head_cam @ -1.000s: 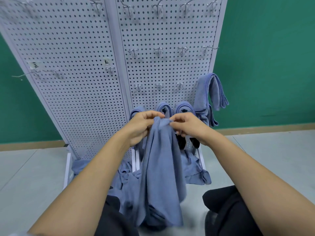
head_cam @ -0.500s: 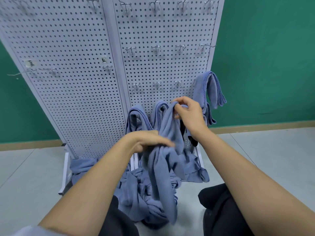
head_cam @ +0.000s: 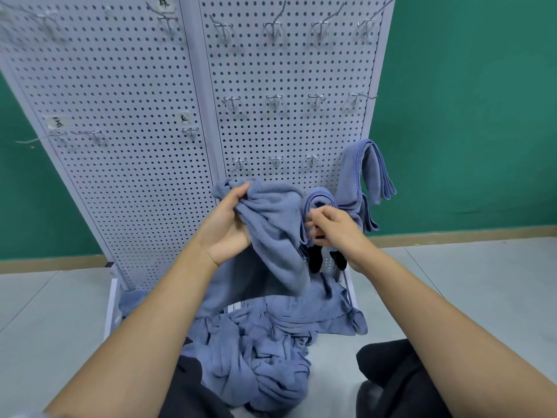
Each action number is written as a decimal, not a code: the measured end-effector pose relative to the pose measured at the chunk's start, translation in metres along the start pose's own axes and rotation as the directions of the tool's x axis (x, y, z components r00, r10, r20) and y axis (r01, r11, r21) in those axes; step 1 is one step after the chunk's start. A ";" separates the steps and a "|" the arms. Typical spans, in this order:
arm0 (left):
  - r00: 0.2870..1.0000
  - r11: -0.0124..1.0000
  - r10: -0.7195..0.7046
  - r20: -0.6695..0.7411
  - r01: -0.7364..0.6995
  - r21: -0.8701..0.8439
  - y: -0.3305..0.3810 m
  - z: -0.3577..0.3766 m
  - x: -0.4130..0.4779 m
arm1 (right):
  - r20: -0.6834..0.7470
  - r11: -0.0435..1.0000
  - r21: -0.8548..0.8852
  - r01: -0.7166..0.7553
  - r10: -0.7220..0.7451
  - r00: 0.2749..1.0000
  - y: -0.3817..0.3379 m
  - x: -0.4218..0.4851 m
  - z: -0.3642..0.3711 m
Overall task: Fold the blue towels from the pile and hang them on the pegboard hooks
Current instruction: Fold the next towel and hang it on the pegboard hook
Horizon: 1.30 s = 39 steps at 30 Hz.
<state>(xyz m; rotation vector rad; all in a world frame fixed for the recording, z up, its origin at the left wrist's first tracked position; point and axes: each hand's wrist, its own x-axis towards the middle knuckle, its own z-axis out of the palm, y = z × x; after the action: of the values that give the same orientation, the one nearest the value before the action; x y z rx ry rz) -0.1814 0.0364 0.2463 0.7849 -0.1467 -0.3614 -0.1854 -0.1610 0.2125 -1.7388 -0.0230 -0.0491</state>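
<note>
In the head view, a blue towel (head_cam: 271, 218) is being held up at the centre of the frame, in front of the white pegboard (head_cam: 135, 116). Its bunched top corner is being gripped by the left hand (head_cam: 224, 224), at 10 o'clock of the cloth, so that the rest is hanging free and can be straightened. Its side edge, at 3 o'clock, is being pinched by the curled fingers of the right hand (head_cam: 334, 227), probably so that a second corner can be found for folding. The pile of blue towels (head_cam: 259, 351) is lying on the floor at 6 o'clock, against the board's foot and within easy reach. A folded hung towel (head_cam: 367, 167) is being carried by a hook at 2 o'clock, and a second hung towel (head_cam: 319, 197) is draped just behind the right hand. A row of bare hooks (head_cam: 275, 161) is standing free at 12 o'clock.
</note>
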 end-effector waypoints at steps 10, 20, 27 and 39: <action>0.996 0.978 -0.061 -0.068 0.073 0.195 -0.007 0.014 -0.005 | 0.280 0.992 -0.105 0.066 -0.034 0.959 -0.004 -0.009 0.005; 0.955 0.937 -0.086 -0.283 0.175 0.304 0.016 -0.028 0.002 | -0.011 0.850 0.523 0.058 -0.061 0.998 -0.016 0.000 -0.021; 0.903 0.939 -0.062 -0.424 0.197 0.283 0.033 -0.055 -0.004 | -0.129 0.859 0.509 0.057 0.011 0.992 0.001 0.009 -0.049; 0.912 0.968 0.037 -0.409 0.069 0.241 0.033 -0.061 -0.001 | -0.180 0.793 0.602 -0.093 0.248 0.952 0.012 0.019 -0.050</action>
<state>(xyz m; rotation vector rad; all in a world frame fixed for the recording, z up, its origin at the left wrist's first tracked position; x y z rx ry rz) -0.1581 0.0989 0.2271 1.0974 0.2160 -0.1867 -0.1665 -0.2123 0.2099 -1.0887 0.2840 -0.1155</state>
